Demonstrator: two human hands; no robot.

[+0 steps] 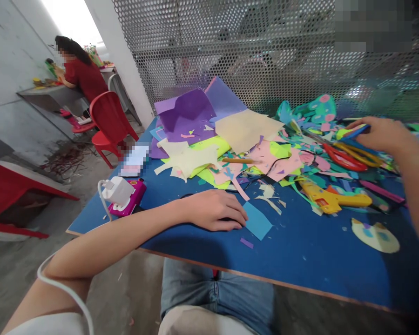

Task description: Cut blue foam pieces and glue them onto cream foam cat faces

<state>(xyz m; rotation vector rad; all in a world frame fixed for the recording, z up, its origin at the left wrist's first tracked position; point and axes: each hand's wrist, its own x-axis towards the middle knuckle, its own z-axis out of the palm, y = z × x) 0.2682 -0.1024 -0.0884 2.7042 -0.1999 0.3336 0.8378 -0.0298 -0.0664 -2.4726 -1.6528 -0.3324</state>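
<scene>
– Where to look for the blue paper piece [259, 220]?
– On the tabletop [300, 263], left of the yellow glue gun [338, 201], touching the fingertips of the left hand [218, 211].
– Clenched around anything?
– No, lying palm down, fingers loosely bent, released, farther left of the glue gun.
– And with the right hand [382, 134]?
– Beyond the glue gun and to its right, fingers at a blue handle [356, 134]; gripping or merely touching, cannot tell.
– Anything closer?
– Red handles [354, 164] just beyond the glue gun; a cream cutout [374, 242] on its near right.
</scene>
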